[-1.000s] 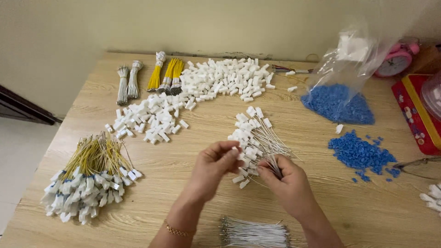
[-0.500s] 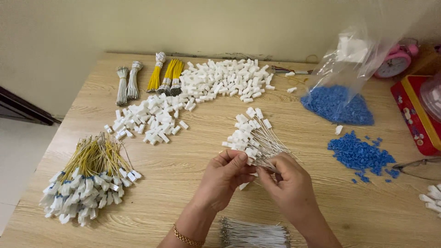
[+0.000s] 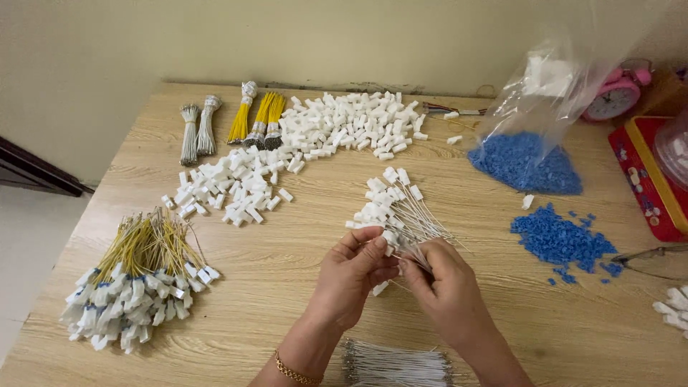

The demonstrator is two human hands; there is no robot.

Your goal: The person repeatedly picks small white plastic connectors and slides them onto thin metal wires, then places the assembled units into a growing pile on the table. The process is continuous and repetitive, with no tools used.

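Head view gives me a wooden table (image 3: 301,287) filling nearly the whole scene, with a pale wall along its far edge. Next in size, a long spread of loose white plastic connectors (image 3: 315,140) runs from the far middle toward the left. At the near left lies a heap of yellow wires with white connectors fitted (image 3: 136,279). On the far right a clear plastic bag (image 3: 534,107) slumps open over a mound of blue pieces (image 3: 527,163), and a smaller scatter of blue pieces (image 3: 562,240) sits nearer on the right. A red box (image 3: 645,183) and a pink alarm clock (image 3: 613,97) stand at the far right edge. I count 2 grey wire bundles (image 3: 197,129) and 3 yellow wire bundles (image 3: 258,118) at the far left, and a grey bundle of bare wires (image 3: 398,365) at the near edge. My left hand (image 3: 351,276) and right hand (image 3: 448,290) meet at the centre near side, both with fingers closed around the stems of a fan of thin wires tipped with white connectors (image 3: 394,208), which spreads away from the hands just above the table. A gold bracelet (image 3: 294,373) circles the left wrist.
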